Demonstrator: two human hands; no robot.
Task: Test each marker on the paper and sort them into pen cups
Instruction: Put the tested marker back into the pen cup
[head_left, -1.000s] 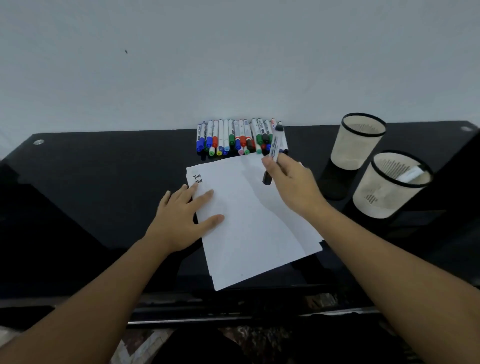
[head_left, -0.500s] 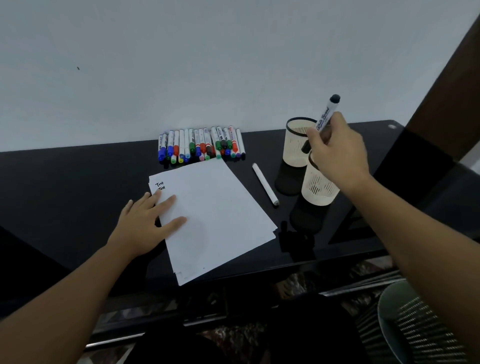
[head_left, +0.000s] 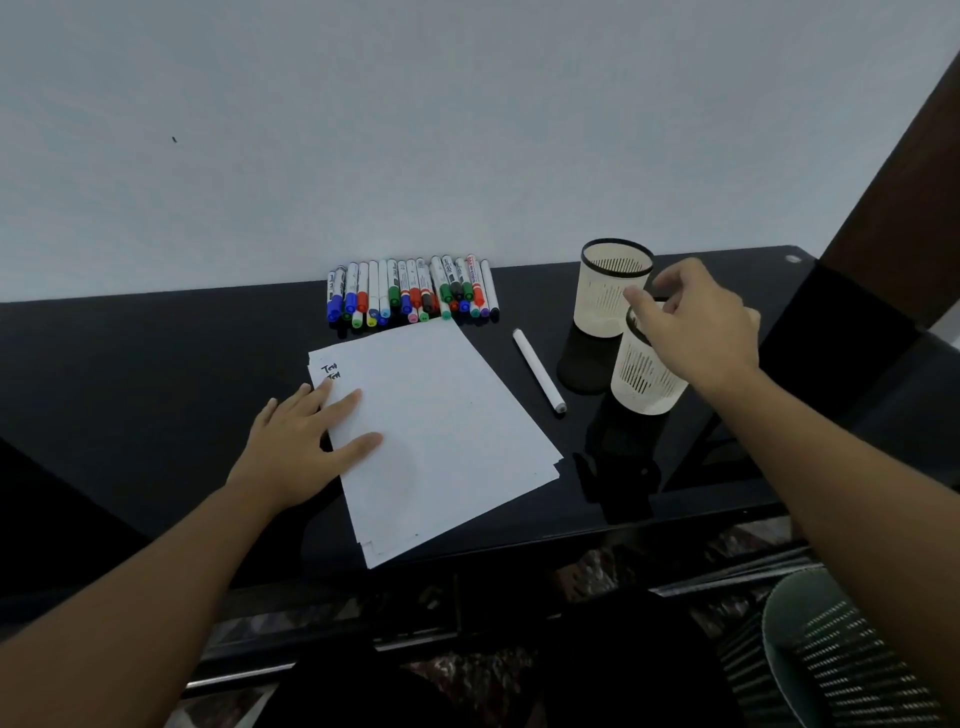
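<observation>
Your left hand (head_left: 306, 441) has not moved in the last second: it lies flat on the near-left part of the paper (head_left: 441, 431), fingers straight and spread, pinning the stack to the black table (head_left: 156, 374). Two short test marks in black sit at the sheet's top-left corner, just beyond your fingertips.

Behind the paper, the row of markers (head_left: 410, 293) against the wall waits untested, caps toward you. To the right of the sheet one white marker (head_left: 538, 370) lies alone on the table, touched by neither hand.

Further right is the change. Half a second ago your right hand (head_left: 701, 322) held a black-capped marker up over the pen cups; now that marker is gone from view and the hand hovers over the mouth of the near cup (head_left: 644, 374), fingers loosely parted and holding nothing. The marker has most likely dropped into that cup, though your hand hides the opening. The far cup (head_left: 613, 291) stands just behind.

So one more marker looks sorted, and your right hand is free to fetch the next.
</observation>
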